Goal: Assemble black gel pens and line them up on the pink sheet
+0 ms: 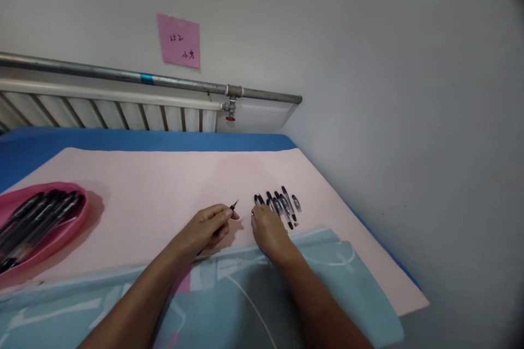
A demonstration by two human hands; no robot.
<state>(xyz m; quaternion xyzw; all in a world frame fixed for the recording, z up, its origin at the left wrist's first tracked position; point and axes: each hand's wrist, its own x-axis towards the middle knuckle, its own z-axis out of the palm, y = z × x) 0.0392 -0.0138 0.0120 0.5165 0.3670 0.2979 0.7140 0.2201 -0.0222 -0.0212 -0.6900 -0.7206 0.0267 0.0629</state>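
Blue cloth [352, 294] lies nearest, below the left hand [210, 224] pinching a black pen [233, 207] above the pink table [164, 185], likely light, stiff, slick, best held mid-barrel, while the right hand [271, 230] curls by pen parts [285, 204], its grip unclear.

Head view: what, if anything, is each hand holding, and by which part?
The left hand holds a dark pen by its body, just behind the pointed tip. The right hand is at the loose pens; whether it grips one cannot be told.
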